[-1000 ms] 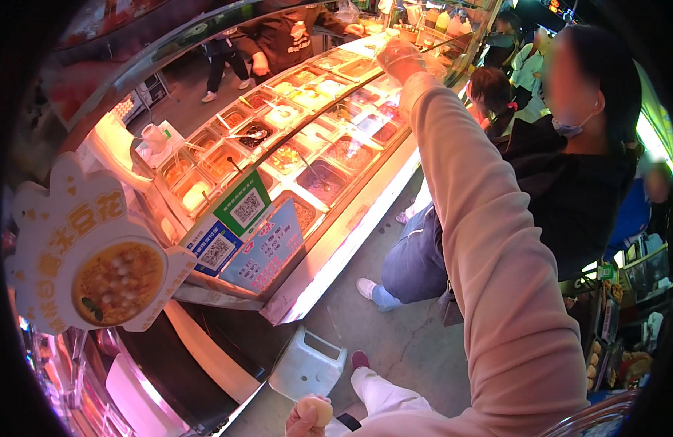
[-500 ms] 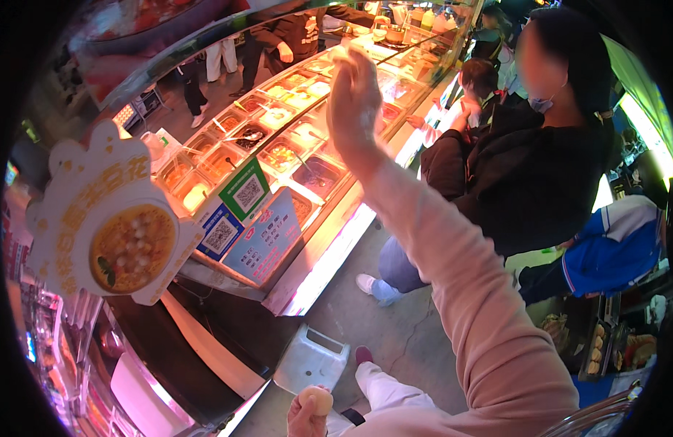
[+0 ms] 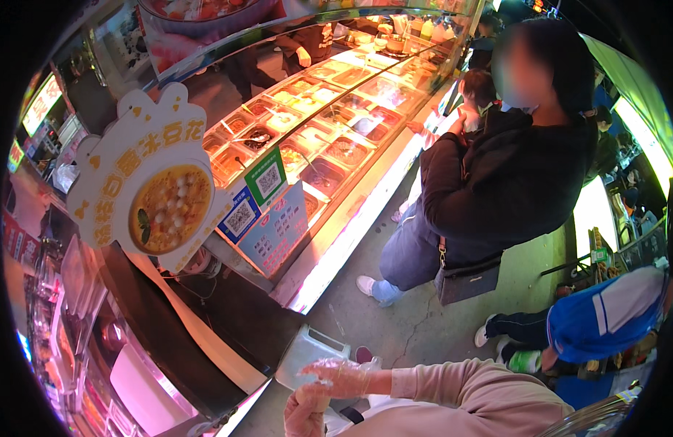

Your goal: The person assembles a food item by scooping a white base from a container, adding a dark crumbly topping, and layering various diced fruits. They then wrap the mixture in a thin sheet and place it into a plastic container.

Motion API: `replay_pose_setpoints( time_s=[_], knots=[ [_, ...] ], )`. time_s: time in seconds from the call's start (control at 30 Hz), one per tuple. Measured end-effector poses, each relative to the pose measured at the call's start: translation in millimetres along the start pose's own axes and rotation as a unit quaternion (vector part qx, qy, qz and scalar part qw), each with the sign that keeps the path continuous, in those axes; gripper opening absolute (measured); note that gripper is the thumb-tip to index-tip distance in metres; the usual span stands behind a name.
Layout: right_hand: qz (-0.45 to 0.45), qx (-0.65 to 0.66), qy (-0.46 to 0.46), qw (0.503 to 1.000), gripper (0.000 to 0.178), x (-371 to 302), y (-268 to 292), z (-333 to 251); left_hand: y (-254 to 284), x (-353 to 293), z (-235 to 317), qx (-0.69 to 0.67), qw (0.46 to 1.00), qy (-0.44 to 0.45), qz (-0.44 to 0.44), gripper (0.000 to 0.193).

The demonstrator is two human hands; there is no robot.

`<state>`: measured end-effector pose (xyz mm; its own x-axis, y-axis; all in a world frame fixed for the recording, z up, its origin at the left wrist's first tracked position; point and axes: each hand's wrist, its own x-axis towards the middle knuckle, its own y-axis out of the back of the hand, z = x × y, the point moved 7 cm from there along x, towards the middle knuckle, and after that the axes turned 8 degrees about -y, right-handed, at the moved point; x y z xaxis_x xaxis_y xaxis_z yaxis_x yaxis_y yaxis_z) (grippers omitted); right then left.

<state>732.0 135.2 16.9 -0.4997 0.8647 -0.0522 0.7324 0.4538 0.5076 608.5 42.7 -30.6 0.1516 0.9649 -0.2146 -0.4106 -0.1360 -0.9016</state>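
The right hand (image 3: 343,376), in a thin clear glove, has its fingers (image 3: 318,371) loosely spread and touching the gloved left hand (image 3: 305,411) just below it. The left hand's fingers are curled toward the palm; whether they grip anything cannot be told. Both hands sit low in the view, in front of the pink sleeve (image 3: 460,393) of the right arm.

Just beyond the hands stands a white plastic jug (image 3: 307,353) on the floor, at the foot of the food table (image 3: 329,153). The table holds rows of metal trays of food under warm lights. At its near end hangs a flower-shaped sign (image 3: 151,182) picturing a bowl of soup, with a blue card (image 3: 278,229) beside it. A person in a black jacket (image 3: 496,182) stands along the table's right side, and another in a blue jacket (image 3: 606,317) farther right.
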Motion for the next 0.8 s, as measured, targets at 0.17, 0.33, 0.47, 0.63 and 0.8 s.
replay_pose_setpoints(
  time_s=[0.17, 0.33, 0.47, 0.63, 0.8],
  knots=[
    [-0.14, -0.014, -0.093, 0.986, 0.041, 3, -31, -22, -30, -4, 9, 0.154, 0.971, -0.03, 0.18, 0.022],
    [-0.066, 0.007, -0.152, 0.986, 0.036, 9, -34, -41, -61, -11, 24, 0.136, 0.975, -0.032, 0.173, 0.036],
    [0.032, 0.011, -0.123, 0.992, 0.032, 10, -39, -57, -79, -16, 40, 0.188, 0.976, -0.042, 0.1, 0.049],
    [0.133, -0.019, -0.084, 0.987, 0.03, 12, -66, -78, -35, -26, 57, 0.085, 0.987, -0.029, 0.131, 0.049],
    [0.256, -0.001, -0.077, 0.964, 0.018, -8, -82, -89, -17, -34, 80, 0.082, 0.996, -0.008, 0.035, 0.057]
  ],
)
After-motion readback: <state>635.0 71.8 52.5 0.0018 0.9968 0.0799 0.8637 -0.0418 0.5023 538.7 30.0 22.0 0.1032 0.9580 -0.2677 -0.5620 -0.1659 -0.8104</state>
